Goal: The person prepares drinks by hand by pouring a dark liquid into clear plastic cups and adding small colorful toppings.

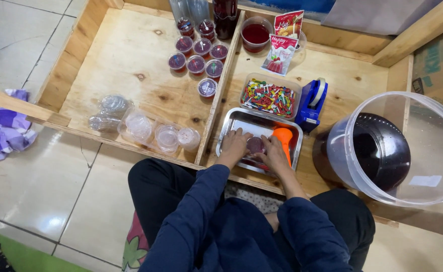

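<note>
Two sachets at the far edge of the right wooden compartment, overlapping. Upper sachet: flat rectangle, red with some yellow, leaning against the back wall. Lower sachet: flat pouch, white with a red band across the top and a red picture near the bottom, lying tilted on the plywood, its top edge over the red one's lower edge, just right of a clear cup of dark red liquid. Cardboard box at far right, outside the wooden frame: brown with green print, only partly in view. White rectangular label on the wall of the big clear plastic bucket, lower right side. No screens or signs visible.
</note>
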